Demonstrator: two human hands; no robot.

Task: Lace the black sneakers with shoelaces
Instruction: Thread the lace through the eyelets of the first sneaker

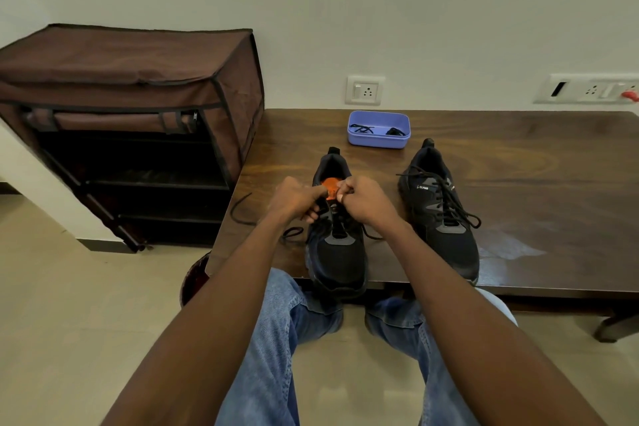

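Two black sneakers stand on a dark wooden table [518, 156], toes toward me. The left sneaker [337, 259] has an orange tongue tab and a black shoelace [242, 211] threaded through its lower eyelets; one end trails off to the left across the table. My left hand [297, 199] and my right hand [363, 199] meet over the upper eyelets, each pinching part of that lace. The right sneaker [446, 218] is fully laced, with loose loops lying on top.
A lilac plastic box [378, 140] with black laces inside sits behind the sneakers near the wall. A brown fabric shoe rack [138, 114] stands left of the table. Wall sockets [364, 91] are above the table. My jeans-clad knees [283, 339] are below the table's front edge.
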